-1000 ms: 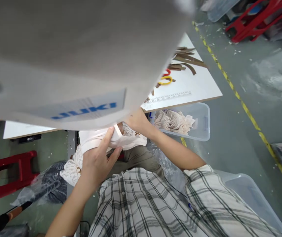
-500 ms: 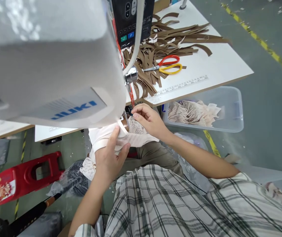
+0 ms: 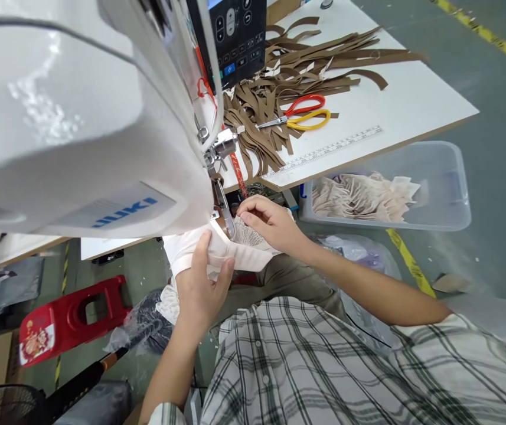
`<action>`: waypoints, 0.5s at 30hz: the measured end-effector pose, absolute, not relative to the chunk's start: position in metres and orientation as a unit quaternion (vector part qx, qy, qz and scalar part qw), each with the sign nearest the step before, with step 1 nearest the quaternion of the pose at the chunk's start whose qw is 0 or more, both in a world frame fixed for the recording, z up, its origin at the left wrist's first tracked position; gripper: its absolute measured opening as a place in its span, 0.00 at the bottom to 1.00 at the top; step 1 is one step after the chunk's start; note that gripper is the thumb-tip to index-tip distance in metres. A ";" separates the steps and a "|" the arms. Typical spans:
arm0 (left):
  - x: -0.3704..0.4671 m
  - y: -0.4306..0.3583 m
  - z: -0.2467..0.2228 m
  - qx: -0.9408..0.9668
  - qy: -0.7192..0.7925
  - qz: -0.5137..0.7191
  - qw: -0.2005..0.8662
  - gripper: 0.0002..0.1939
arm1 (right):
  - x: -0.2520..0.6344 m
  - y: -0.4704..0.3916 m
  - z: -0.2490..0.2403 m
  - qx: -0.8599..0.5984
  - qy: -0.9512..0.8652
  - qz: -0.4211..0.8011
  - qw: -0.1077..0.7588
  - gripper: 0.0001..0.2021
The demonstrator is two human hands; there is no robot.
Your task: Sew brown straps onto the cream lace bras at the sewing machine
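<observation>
A pale pink fabric piece with lace (image 3: 248,255) lies under the needle area of a white sewing machine (image 3: 164,147). My left hand (image 3: 202,283) rests on the fabric's left part, thumb and forefinger spread apart. Just right of the metal presser part (image 3: 225,213), my right hand (image 3: 274,227) has its thumb and forefinger pinched together above the lace edge; what lies between the fingertips is too small to make out.
Brown strips (image 3: 265,109), scissors with red and yellow handles (image 3: 308,112) and a ruler scale (image 3: 336,150) are on the white table (image 3: 430,100). A plastic bin (image 3: 454,195) holds pale fabric. A red stool (image 3: 71,321) is at the left.
The view has shifted, showing more of the machine's front and control panel. Both hands keep nearly the same places on the fabric.
</observation>
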State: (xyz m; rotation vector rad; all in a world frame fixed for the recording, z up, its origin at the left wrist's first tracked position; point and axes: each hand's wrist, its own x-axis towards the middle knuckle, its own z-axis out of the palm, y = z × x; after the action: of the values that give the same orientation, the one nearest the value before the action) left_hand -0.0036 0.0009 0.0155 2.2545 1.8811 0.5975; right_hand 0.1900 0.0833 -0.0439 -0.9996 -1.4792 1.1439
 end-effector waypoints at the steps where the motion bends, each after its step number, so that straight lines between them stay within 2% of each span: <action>1: -0.004 0.001 0.015 0.751 0.625 0.202 0.070 0.31 | 0.190 0.083 -0.043 -0.411 -0.607 0.473 0.489 0.08; 9: -0.004 0.000 0.014 0.741 0.636 0.202 0.076 0.32 | 0.188 0.081 -0.041 -0.401 -0.600 0.485 0.495 0.07; 15: -0.004 0.000 0.012 0.724 0.657 0.198 0.067 0.42 | 0.187 0.076 -0.031 -0.406 -0.599 0.483 0.493 0.09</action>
State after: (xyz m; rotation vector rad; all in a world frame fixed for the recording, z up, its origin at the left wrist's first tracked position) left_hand -0.0036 -0.0002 0.0125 2.1834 1.9795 0.5981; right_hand 0.1868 0.0757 -0.0314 -0.9850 -1.4524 1.1706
